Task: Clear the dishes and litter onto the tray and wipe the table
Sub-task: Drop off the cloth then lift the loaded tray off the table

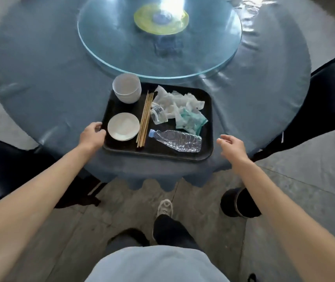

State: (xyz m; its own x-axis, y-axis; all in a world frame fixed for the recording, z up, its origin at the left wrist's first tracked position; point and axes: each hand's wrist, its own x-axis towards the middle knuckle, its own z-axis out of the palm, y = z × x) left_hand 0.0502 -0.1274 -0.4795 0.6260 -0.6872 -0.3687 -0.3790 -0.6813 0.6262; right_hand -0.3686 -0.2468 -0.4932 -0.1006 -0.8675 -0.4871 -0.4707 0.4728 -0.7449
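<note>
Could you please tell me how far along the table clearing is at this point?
Clearing looks done: the stacked bowls, plates, chopsticks, crumpled tissues and crushed bottle all lie on the black tray. In hand: the left hand grips the tray's left rim, while the right hand is open beside the right rim, not touching. Left: wiping the blue tablecloth; no cloth is visible.

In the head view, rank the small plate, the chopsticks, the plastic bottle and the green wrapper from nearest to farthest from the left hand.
From the left hand on the tray's left edge:
1. Small plate, just inside that edge.
2. Chopsticks, mid-tray.
3. Plastic bottle, front right.
4. Green wrapper, right, behind the bottle.
</note>
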